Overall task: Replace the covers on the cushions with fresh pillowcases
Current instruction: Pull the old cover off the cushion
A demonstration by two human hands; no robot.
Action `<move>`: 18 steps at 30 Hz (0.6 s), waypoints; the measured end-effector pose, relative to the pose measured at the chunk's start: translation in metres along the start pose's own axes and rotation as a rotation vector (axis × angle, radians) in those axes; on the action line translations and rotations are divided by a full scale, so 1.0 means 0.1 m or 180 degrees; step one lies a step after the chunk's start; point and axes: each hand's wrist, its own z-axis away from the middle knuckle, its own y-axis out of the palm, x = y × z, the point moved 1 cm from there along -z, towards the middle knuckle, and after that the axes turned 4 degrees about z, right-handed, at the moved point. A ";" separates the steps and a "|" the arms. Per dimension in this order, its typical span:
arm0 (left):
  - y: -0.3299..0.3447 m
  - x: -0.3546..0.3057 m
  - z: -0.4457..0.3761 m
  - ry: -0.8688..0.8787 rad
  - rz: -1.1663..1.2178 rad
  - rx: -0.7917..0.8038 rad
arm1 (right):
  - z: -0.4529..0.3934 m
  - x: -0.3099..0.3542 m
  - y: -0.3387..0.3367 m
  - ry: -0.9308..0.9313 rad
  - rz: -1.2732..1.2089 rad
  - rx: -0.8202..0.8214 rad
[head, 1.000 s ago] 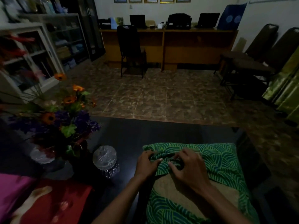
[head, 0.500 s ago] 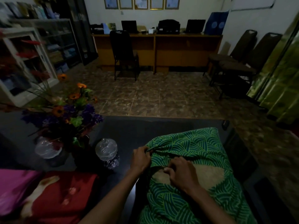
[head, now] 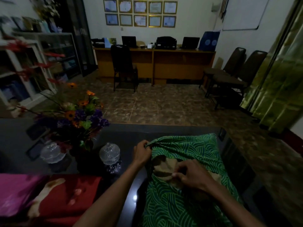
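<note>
A dim office room, with a dark glossy table in front. On its right part lies a cushion, tan where it shows through the opening of a green patterned pillowcase that wraps it. The left hand grips a bunched corner of the pillowcase; the right hand pinches fabric at the opening's edge. Just left stands a lidded glass jar, its contents unclear, then a vase of flowers and a second glass dish. Red and pink fabric lies nearer.
</note>
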 end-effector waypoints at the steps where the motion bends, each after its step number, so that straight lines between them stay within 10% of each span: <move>1: -0.02 -0.01 0.02 0.0048 0.0022 0.0005 | -0.01 0.04 0.01 0.0002 0.0022 -0.0197; 6: -0.05 -0.20 0.08 0.0129 -0.0062 0.0089 | -0.13 0.29 0.29 0.0196 0.0132 -0.0874; 18: -0.02 -0.03 0.18 0.0733 -0.0418 0.0459 | -0.28 0.29 0.36 0.0572 0.0053 -0.0546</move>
